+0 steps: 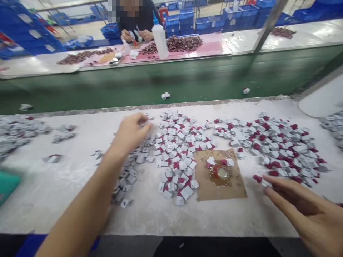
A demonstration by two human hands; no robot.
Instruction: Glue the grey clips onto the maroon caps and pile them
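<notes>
My right hand pinched a grey-and-magenta piece between thumb and fingertips, just right of the cardboard. My left hand, fingers bent, was positioned beyond and left of the cardboard, beside the central pile; I could not tell whether it grasped a piece. A red-rimmed cap sat on the cardboard within a wet patch. The right-hand pile lay on the bench, beyond and right of the cardboard.
</notes>
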